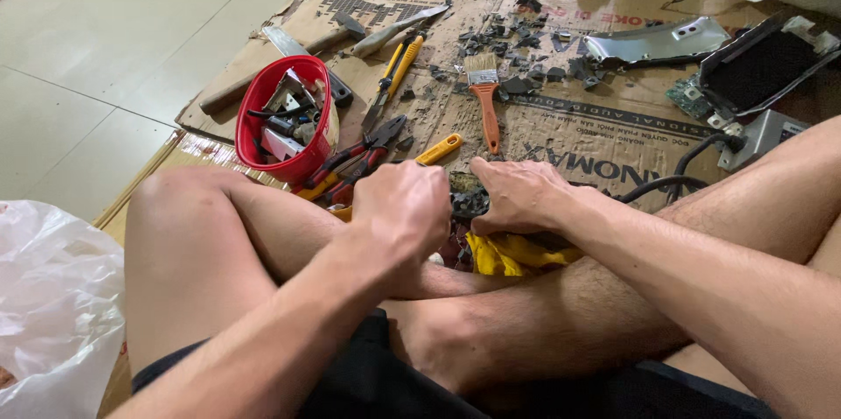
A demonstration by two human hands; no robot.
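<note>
flattened cardboard [561, 134] covers the tiled floor where i sit cross-legged. my left hand [405, 209] is fisted around a yellow-handled tool [440, 148]; my right hand [519, 194] presses, fingers together, on a dark broken part [469, 203] above a yellow cloth [512, 253].

Person seated cross-legged; both bare forearms reach forward over the crossed shins. Left hand [410, 207]: closed in a fist, knuckles up, back of hand toward the camera, wrist roughly straight, forearm running in from lower left. Right hand [519, 196]: palm down, fingers curled and pressed downward, thumb side turned toward the left hand, forearm entering from the right edge. The two hands sit near each other, apart by a small gap. Fingertips of both hidden from view.
</note>
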